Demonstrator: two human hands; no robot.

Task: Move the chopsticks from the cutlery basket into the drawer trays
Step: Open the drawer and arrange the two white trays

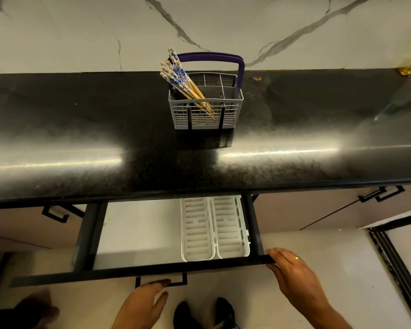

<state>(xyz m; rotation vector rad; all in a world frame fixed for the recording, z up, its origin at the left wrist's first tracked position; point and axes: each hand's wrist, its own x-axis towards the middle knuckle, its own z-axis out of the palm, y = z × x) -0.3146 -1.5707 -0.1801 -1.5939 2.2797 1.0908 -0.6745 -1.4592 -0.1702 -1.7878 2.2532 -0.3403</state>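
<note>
A black stone counter [81,129] carries a grey cutlery basket [205,110]. The basket stands well beyond the fingers [274,254], toward the wall.
</note>
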